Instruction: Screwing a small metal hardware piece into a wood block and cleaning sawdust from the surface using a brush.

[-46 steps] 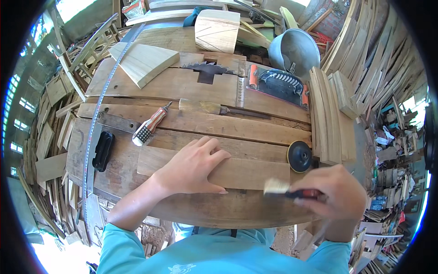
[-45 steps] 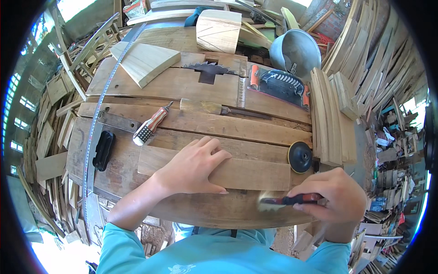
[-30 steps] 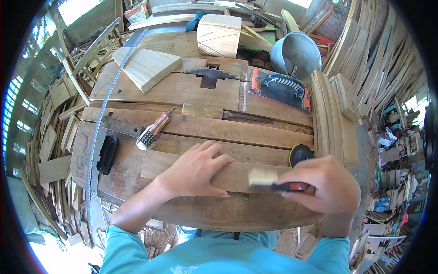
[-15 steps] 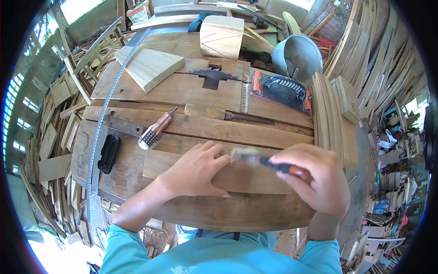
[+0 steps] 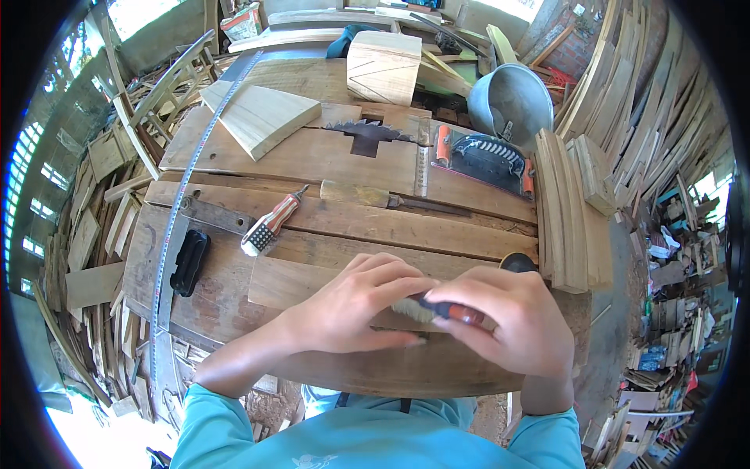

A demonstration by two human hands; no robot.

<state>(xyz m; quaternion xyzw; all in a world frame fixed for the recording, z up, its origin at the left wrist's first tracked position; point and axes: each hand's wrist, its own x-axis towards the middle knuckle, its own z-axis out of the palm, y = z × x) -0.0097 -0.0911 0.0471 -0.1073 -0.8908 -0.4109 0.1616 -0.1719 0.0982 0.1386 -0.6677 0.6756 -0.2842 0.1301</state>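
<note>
In my right hand [image 5: 508,316] is a small brush [image 5: 461,313] with a red and black handle and pale bristles, tilted down to the left. My left hand [image 5: 355,301] lies over a flat wooden board [image 5: 289,283] on the workbench, its fingers and thumb apart. Its fingertips come close to the bristles; whether they touch cannot be made out. Behind my right hand shows part of a dark round thing with a yellow rim [image 5: 517,263]. Beyond the board are a screwdriver [image 5: 273,223] with a patterned handle and a wooden-handled chisel [image 5: 355,194].
A toothed saw blade [image 5: 371,129] rises from a bench slot. Around it are a hand sander [image 5: 488,160], a grey-blue bucket [image 5: 512,98], wood blocks [image 5: 262,117] and stacked boards [image 5: 562,203]. A long ruler [image 5: 183,180] and a black case [image 5: 190,262] lie left.
My right hand has moved left and slightly down with the brush, toward my left hand. My left fingers have stretched right toward the bristles. The dark round thing has come into view.
</note>
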